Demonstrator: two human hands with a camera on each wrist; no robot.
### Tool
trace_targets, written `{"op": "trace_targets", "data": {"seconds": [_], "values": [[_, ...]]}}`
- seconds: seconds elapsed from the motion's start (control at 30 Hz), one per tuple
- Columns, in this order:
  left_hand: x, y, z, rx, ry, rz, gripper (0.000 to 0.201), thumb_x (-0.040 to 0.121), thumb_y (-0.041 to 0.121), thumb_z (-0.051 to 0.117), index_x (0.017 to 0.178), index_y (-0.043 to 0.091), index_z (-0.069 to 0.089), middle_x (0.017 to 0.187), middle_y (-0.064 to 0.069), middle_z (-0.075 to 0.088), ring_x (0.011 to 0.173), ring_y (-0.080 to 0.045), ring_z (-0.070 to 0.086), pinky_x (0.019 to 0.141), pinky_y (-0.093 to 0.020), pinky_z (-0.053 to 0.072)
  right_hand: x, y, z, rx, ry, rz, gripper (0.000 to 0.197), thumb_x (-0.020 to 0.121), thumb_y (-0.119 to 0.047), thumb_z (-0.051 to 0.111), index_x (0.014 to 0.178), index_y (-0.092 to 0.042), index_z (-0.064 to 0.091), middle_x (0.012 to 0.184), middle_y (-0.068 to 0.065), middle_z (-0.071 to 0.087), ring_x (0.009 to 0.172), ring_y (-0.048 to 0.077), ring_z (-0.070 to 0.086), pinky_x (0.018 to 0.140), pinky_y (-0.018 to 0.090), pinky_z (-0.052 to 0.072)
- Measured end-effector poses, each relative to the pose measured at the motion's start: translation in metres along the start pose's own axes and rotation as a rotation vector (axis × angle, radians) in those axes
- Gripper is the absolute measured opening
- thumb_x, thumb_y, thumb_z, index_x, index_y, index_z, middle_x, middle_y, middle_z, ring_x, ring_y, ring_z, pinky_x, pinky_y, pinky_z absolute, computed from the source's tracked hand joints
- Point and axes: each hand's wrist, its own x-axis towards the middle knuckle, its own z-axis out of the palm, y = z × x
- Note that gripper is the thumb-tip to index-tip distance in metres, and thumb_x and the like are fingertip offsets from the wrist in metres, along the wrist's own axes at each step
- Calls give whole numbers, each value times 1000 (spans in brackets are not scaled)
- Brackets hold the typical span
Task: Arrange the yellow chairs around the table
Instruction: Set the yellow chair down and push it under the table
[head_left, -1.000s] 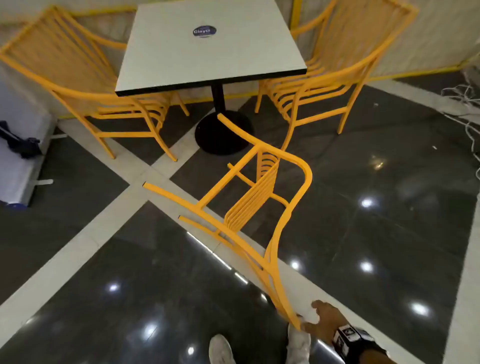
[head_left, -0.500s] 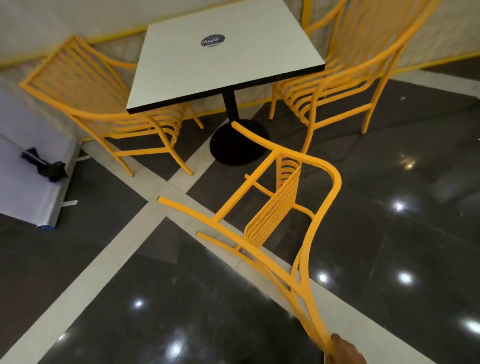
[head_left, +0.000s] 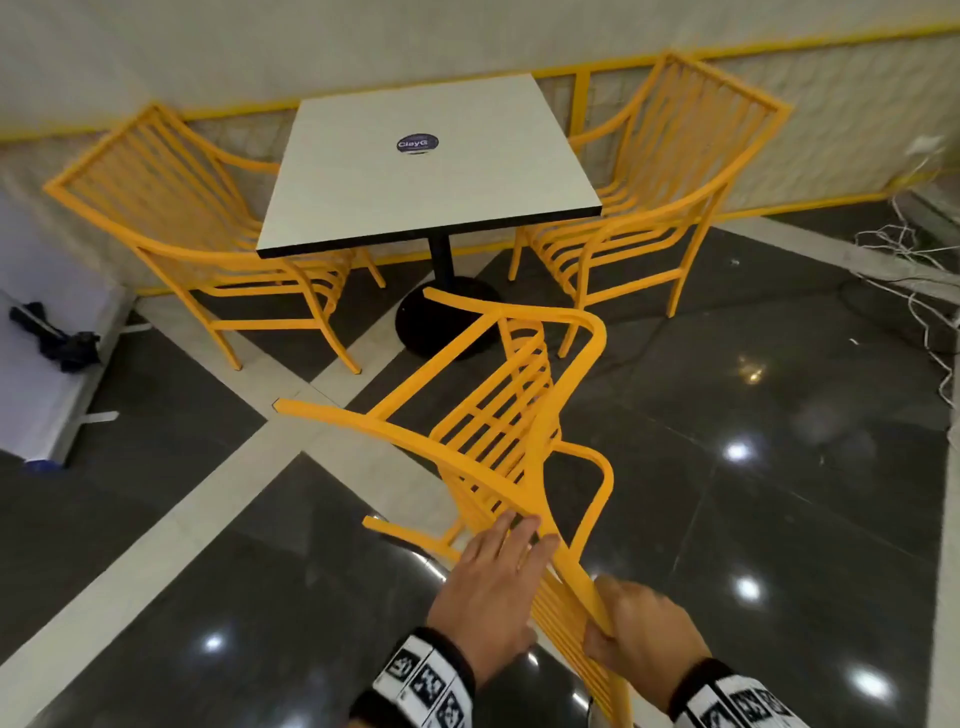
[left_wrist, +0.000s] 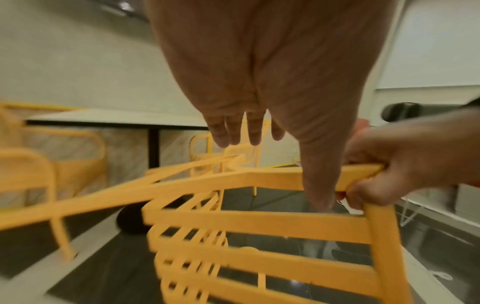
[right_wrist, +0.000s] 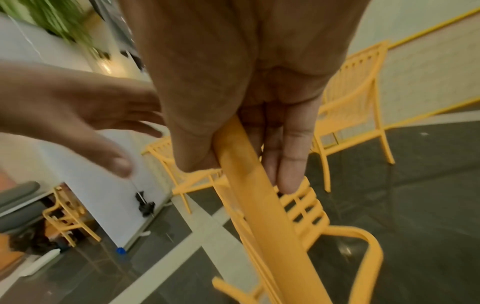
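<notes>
The tipped yellow chair (head_left: 498, 415) lies on the floor near the surface (head_left: 431, 161). Right hand (head_left: 641, 631) grip wraps its stiff frame (likely light); left hand (head_left: 493, 582) reaches, fingers straight.

Tilted yellow slatted metal chair (head_left: 498, 431): backrest bottom cut by head view's 6 o'clock edge; motion-blurred in wrist views. Right hand (head_left: 641, 631) fingertips hidden behind chair frame.

Table (head_left: 426, 171) between two chairs, left chair (head_left: 197, 228) and right chair (head_left: 670, 192); tipped chair (head_left: 498, 415) in front.
</notes>
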Motion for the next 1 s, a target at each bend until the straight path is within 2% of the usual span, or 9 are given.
{"op": "trace_targets", "data": {"seconds": [0.1, 0.23, 0.4, 0.47, 0.6, 0.7, 0.83, 0.9, 1.0], "values": [[33, 3, -17, 118, -53, 77, 85, 76, 29, 76, 146, 23, 27, 159, -4, 25, 151, -30, 8, 122, -49, 14, -7, -20, -30, -4, 122, -82, 32, 74, -47, 48, 92, -22, 54, 89, -1, 66, 83, 25, 64, 58, 33, 38], [43, 4, -41, 237, -29, 184, 24, 90, 25, 59, 114, 21, 60, 119, -2, 66, 127, -25, 49, 118, -50, 22, -19, -27, -52, 177, 183, -152, 29, 78, -56, 56, 97, -34, 56, 84, -14, 59, 81, 10, 57, 60, 23, 42], [29, -24, -64, 18, 30, 149, 14, 83, 33, 67, 94, 28, 60, 102, 8, 63, 109, -11, 54, 117, -38, 27, -23, 41, -5, 355, -59, -8, 86, 56, -73, 70, 131, -52, 36, 129, -23, 47, 121, 1, 42, 99, 25, 40], [22, -43, -77, -103, 103, 122, 15, 80, 32, 71, 87, 33, 58, 94, 15, 60, 102, -3, 54, 114, -33, 30, -19, 67, 10, 285, -140, 17, 82, 55, -75, 72, 125, -59, 32, 138, -21, 39, 129, 3, 36, 102, 19, 31], [2, -81, -93, -291, 191, 3, 19, 76, 16, 73, 81, 29, 61, 91, 14, 66, 106, -4, 59, 114, -35, 32, 3, 151, 73, 96, -142, 58, 67, 58, -96, 30, 117, -68, 43, 140, -39, 10, 137, -5, 15, 109, 14, 14], [-17, -111, -93, -438, 240, -123, 29, 72, 5, 79, 83, 29, 65, 97, 12, 71, 115, -2, 58, 108, -39, 39, 22, 179, 86, 59, -213, -13, 48, 71, -87, 38, 117, -79, 30, 140, -19, 49, 128, 11, 46, 103, 32, 40], [-40, -142, -88, -729, 282, -254, 34, 73, -8, 77, 82, 25, 69, 106, 17, 71, 123, 3, 55, 102, -29, 45, 42, 135, -29, -93, -133, 2, 42, 85, -61, 49, 101, -88, 21, 115, -8, 69, 106, 19, 63, 87, 34, 51], [-56, -158, -86, -887, 381, -305, 27, 73, -19, 70, 87, 4, 68, 97, 13, 75, 118, 5, 58, 89, -13, 50, 58, 113, -74, -243, -127, -14, 39, 88, -56, 47, 116, -77, 30, 114, -4, 69, 104, 24, 64, 88, 39, 51], [-85, -193, -72, -983, 469, -371, 19, 70, -18, 72, 86, -12, 64, 102, -5, 76, 111, -10, 66, 78, -13, 55, 77, 72, -116, -428, -63, -136, 35, 92, -52, 44, 127, -51, 43, 107, 0, 70, 100, 27, 65, 81, 38, 50]]}}
